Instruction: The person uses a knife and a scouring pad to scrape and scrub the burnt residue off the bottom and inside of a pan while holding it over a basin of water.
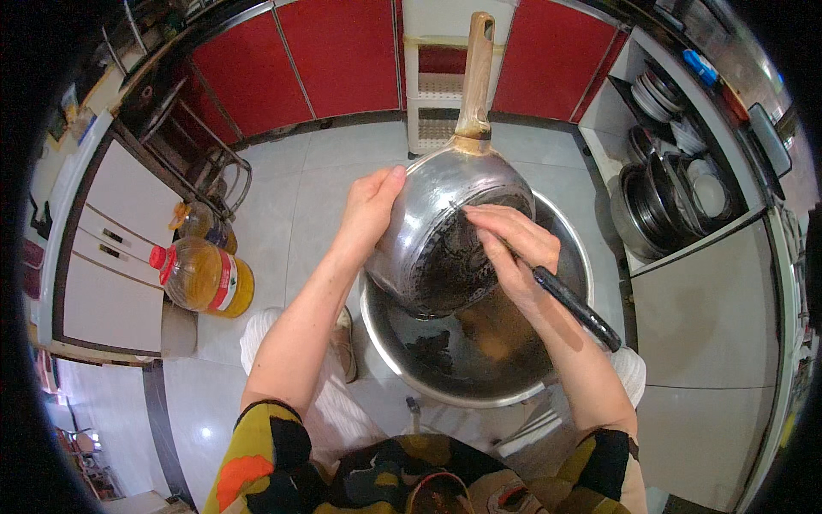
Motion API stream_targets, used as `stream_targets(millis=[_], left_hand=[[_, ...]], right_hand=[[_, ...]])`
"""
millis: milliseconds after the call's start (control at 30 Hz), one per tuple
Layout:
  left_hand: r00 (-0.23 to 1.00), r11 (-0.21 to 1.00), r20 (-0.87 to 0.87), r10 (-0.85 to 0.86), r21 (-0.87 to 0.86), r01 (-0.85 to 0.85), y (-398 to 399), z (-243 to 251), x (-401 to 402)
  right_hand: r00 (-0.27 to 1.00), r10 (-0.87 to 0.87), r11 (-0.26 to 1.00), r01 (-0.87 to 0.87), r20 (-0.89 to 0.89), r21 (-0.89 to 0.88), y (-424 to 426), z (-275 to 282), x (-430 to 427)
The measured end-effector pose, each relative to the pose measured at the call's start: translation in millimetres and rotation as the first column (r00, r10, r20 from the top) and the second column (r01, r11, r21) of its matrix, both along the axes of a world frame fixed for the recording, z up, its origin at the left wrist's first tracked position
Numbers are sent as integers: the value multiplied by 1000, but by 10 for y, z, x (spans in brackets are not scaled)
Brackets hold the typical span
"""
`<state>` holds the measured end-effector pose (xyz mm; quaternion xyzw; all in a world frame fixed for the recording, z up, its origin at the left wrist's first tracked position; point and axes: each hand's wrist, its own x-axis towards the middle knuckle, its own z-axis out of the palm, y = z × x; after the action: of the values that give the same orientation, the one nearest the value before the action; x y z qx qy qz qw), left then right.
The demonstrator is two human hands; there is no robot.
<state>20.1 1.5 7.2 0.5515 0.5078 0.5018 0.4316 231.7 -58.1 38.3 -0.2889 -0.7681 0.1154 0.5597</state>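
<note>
My left hand [372,205] grips the rim side of a metal saucepan [424,199], which is tipped so its blackened underside faces me. The pan's wood-patterned handle [476,77] points away from me. In my right hand [520,247] is a tool with a black handle [578,308]; its thin metal end meets the dark, scraped base of the pan, partly hidden by my fingers. Below the pan, a wide stainless steel basin [398,366] on the floor holds dark liquid.
A large bottle of yellow oil [205,276] with a red cap stands on the tiled floor at left. Red cabinets [340,58] and a white plastic rack [437,96] line the far side. Open shelves with pots [632,212] and plates [652,96] are at right.
</note>
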Motion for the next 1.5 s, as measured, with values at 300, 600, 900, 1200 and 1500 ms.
stream_targets(millis=[300, 600, 900, 1200, 1500], left_hand=[[999, 1000, -49, 7, -6, -7, -27, 63, 23], [1000, 1000, -2, -9, 0, 9, 12, -81, -68], [1000, 999, -25, -4, -37, 3, -54, 7, -45], [1000, 999, -13, -7, -34, 7, -45, -5, -49], [995, 996, 102, 0, -84, 9, -59, -101, -18]], right_hand=[[999, -30, 998, 29, -25, -62, 20, 6, 41], [999, -29, 997, 27, -16, -67, -43, 5, -37], [1000, -6, 999, 6, 10, -50, -65, -46, -57], [998, 29, 996, -25, 47, -86, -85, -10, -51], [998, 61, 992, -61, 1, -112, -99, -97, -120]])
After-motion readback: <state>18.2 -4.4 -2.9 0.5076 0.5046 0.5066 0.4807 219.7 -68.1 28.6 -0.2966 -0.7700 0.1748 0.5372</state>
